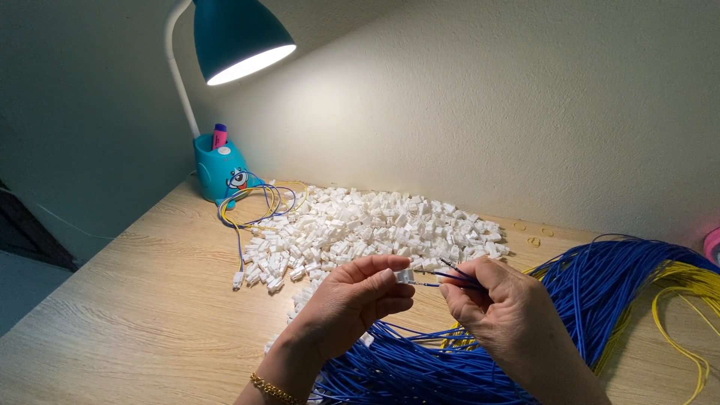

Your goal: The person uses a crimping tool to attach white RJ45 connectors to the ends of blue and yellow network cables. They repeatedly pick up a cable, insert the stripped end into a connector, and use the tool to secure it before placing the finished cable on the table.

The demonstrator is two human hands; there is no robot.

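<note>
Head view:

- The left hand [352, 296] is raised above the pale wooden tabletop [135, 315], with thumb and fingertips pinched shut on a small white plastic connector housing [405, 276].
- A thin gold chain bracelet [271, 388] sits on the left wrist.
- The right hand [502, 311] is just beside the left, its thumb and forefinger closed narrowly on a thin blue insulated wire [450, 277], held near its end.
- The tip of that wire points left and reaches the connector housing; whether it is already inside cannot be told.
- A second dark wire end sticks out above the right fingers.
- Under and in front of both hands lies a thick bundle of long blue wires [600, 292], curving across the right part of the tabletop.
- A smaller bundle of yellow wires [686, 289] runs alongside the blue ones at the right edge.
- Behind the hands, against the rough cream wall [487, 112], lies a wide heap of loose white plastic connectors [367, 225].
- To the left of the heap is a loose coil of blue and yellow wires with white connectors already on their ends [259, 206].
- A teal desk lamp with a white neck [236, 37] is lit above the table's left rear.
- Its teal cartoon-faced base [221, 174] holds a pink marker [219, 136].
- A few small yellow rubber bands [534, 241] lie near the wall.
</note>
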